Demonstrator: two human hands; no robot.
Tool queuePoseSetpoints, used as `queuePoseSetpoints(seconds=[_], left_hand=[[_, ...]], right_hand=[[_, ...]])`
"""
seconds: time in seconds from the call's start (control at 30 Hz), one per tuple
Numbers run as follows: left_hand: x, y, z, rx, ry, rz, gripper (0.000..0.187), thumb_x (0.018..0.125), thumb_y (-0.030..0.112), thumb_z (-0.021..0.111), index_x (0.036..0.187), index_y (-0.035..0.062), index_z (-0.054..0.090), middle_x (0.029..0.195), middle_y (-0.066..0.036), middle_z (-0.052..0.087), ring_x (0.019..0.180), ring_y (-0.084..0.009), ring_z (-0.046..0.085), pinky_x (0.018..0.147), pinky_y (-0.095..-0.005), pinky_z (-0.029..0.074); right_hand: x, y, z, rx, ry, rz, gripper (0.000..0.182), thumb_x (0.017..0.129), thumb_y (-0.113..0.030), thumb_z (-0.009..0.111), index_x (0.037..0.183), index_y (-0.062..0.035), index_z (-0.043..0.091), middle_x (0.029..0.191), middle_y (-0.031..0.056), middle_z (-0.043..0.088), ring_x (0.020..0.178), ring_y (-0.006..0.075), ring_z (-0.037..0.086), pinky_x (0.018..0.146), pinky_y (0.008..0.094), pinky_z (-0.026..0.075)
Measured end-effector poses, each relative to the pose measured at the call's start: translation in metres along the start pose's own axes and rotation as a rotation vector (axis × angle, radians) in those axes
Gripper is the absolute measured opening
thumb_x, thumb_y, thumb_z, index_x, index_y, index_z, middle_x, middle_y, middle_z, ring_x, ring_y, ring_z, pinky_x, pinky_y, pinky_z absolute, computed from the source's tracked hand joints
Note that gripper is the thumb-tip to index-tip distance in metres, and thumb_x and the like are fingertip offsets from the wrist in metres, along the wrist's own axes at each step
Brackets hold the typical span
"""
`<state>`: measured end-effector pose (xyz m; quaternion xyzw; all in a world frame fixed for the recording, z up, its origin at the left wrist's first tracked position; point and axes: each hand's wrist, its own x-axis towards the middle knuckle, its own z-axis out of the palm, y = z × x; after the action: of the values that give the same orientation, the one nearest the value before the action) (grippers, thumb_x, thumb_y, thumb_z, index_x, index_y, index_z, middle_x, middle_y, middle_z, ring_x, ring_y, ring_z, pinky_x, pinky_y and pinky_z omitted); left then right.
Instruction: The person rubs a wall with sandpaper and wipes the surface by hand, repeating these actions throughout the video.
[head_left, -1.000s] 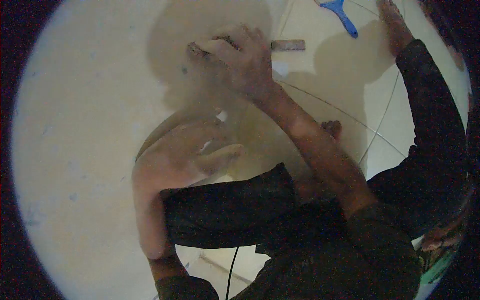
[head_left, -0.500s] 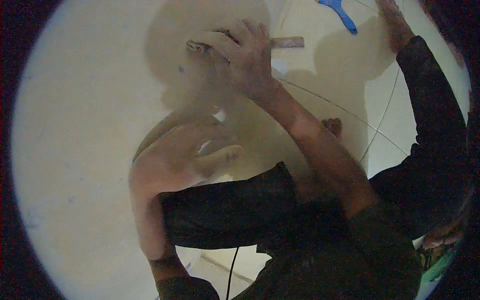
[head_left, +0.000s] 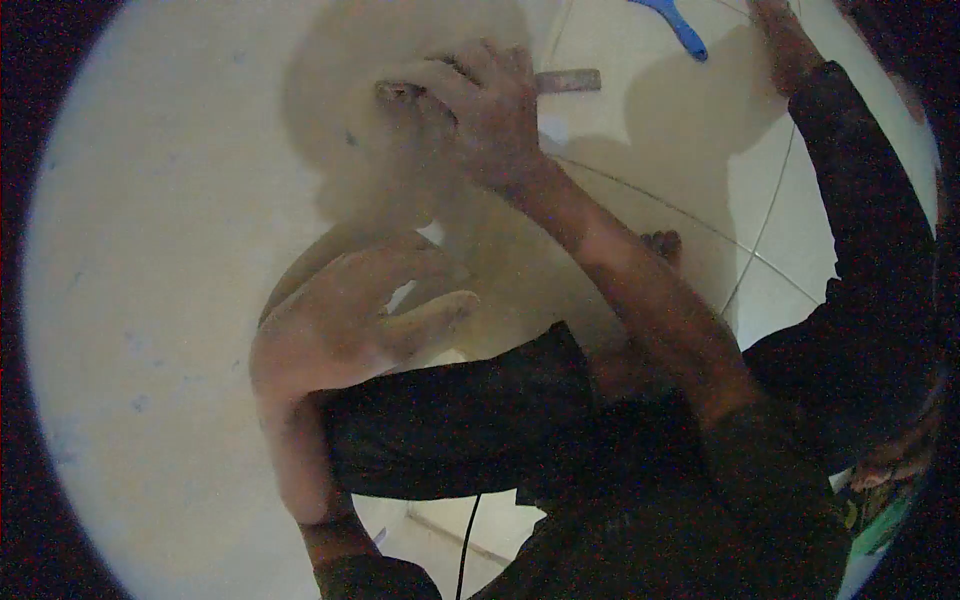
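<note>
While the left hand (head_left: 350, 310) rests flat and open against the pale wall (head_left: 160, 250), holding nothing, the right hand (head_left: 480, 110) presses a small sanding pad (head_left: 400, 93) to the wall higher up, its grip curled over it. Beyond lie a short roll (head_left: 570, 80) and a blue tool (head_left: 680, 28) on the tiled floor (head_left: 640, 130).

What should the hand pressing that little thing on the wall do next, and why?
Probably keep rubbing a little further along. The right hand presses a small pad against the pale wall, and the left hand lies flat on the wall below it, bracing. Marks show to the left.
</note>
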<state>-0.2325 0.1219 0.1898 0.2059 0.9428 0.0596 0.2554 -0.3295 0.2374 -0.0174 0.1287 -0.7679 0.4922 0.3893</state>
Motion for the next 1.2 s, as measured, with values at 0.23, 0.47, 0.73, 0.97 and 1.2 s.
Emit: queuePoseSetpoints(seconds=[0.23, 0.47, 0.73, 0.97, 1.2], left_hand=[[-0.002, -0.008, -0.006, 0.116, 0.087, 0.317, 0.036, 0.086, 0.040, 0.078, 0.112, 0.0141, 0.077, 0.111, -0.012, 0.074, 0.108, -0.0299, 0.068, 0.097, -0.0393, 0.052], [0.018, -0.007, -0.027, -0.189, -0.214, 0.019, 0.031, 0.092, 0.033, 0.075, 0.114, 0.0115, 0.075, 0.113, -0.013, 0.074, 0.110, -0.0284, 0.069, 0.100, -0.0387, 0.051], [0.020, -0.013, -0.018, -0.350, -0.035, 0.055, 0.039, 0.097, 0.027, 0.071, 0.128, 0.0025, 0.067, 0.125, -0.016, 0.069, 0.111, -0.0278, 0.067, 0.099, -0.0383, 0.052], [-0.010, -0.009, -0.032, -0.351, 0.103, -0.040, 0.052, 0.096, 0.026, 0.071, 0.141, 0.0034, 0.057, 0.133, -0.020, 0.063, 0.117, -0.0272, 0.064, 0.101, -0.0388, 0.051], [-0.090, 0.009, -0.098, 0.090, 1.141, 0.237, 0.060, 0.091, 0.019, 0.073, 0.146, 0.0057, 0.053, 0.142, -0.018, 0.059, 0.130, -0.0329, 0.057, 0.111, -0.0432, 0.043]], right_hand=[[0.006, 0.002, 0.013, -0.058, 0.047, -0.036, 0.024, 0.084, -0.023, 0.074, 0.107, -0.0198, 0.075, 0.103, 0.0035, 0.067, 0.095, 0.0279, 0.062, 0.081, 0.0440, 0.041], [-0.060, 0.047, -0.003, -0.202, -0.187, 0.168, 0.023, 0.088, -0.025, 0.072, 0.110, -0.0162, 0.073, 0.106, 0.0078, 0.067, 0.101, 0.0315, 0.062, 0.087, 0.0465, 0.044], [-0.033, 0.014, -0.025, -0.014, -0.120, 0.340, 0.023, 0.092, -0.019, 0.069, 0.113, -0.0113, 0.069, 0.111, 0.0138, 0.066, 0.099, 0.0372, 0.063, 0.086, 0.0496, 0.051], [-0.034, 0.007, -0.046, 0.005, 0.038, 0.478, 0.024, 0.094, -0.024, 0.069, 0.107, -0.0047, 0.065, 0.098, 0.0157, 0.068, 0.089, 0.0307, 0.068, 0.078, 0.0442, 0.055], [0.002, -0.007, -0.092, 0.647, 0.090, 1.032, 0.031, 0.099, -0.033, 0.069, 0.100, -0.0029, 0.062, 0.080, 0.0076, 0.067, 0.068, 0.0190, 0.066, 0.068, 0.0367, 0.055]])
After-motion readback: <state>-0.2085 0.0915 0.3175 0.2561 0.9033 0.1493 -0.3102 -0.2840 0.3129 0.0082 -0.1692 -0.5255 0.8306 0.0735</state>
